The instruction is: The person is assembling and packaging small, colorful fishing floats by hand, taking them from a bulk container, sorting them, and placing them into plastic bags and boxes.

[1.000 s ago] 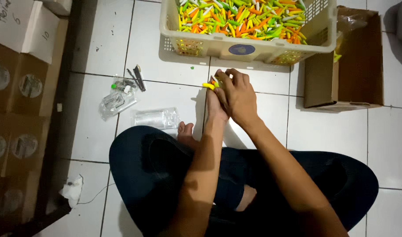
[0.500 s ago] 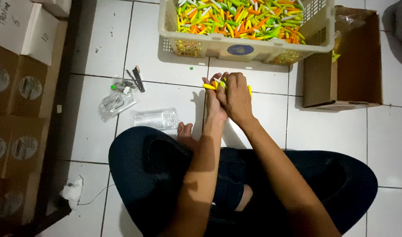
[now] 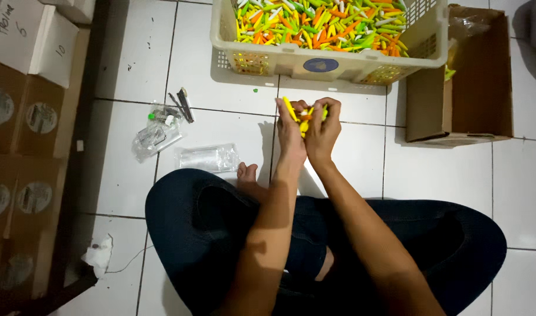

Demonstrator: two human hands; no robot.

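Head view, looking down on a person seated cross-legged on a white tiled floor point(image 3: 215, 70). The left hand point(image 3: 290, 130) and the right hand point(image 3: 325, 127) meet in front of the knees, knuckles touching, both curled closed around a small bunch of yellow sticks point(image 3: 303, 119). One yellow stick point(image 3: 289, 107) juts up and to the left out of the left hand's fingers; the others show only as short ends in the gap between the two hands, with a hint of green at the right hand's fingertips. How many pieces each hand holds cannot be told.

Just beyond the grip, away from the body, stands a cream plastic crate point(image 3: 329, 62) with perforated walls, filled with a heap of coloured sticks point(image 3: 320, 23) in yellow, orange, green and white. To the right of the grip and slightly beyond it lies an open brown cardboard box point(image 3: 478, 88), touching or nearly touching the crate's right corner.

To the left of the grip, on the floor, lies a clear plastic bag point(image 3: 208, 157), flat and near the person's bare foot point(image 3: 247, 174). Further left are a crumpled clear wrapper point(image 3: 153, 136) and a few small dark tools point(image 3: 183, 105). Well to the left of everything, stacked cardboard cartons point(image 3: 28, 123) line the frame's edge, and a scrap of white paper point(image 3: 98, 255) lies near the left knee. Dark trousers point(image 3: 203, 234) cover both legs, below the grip.
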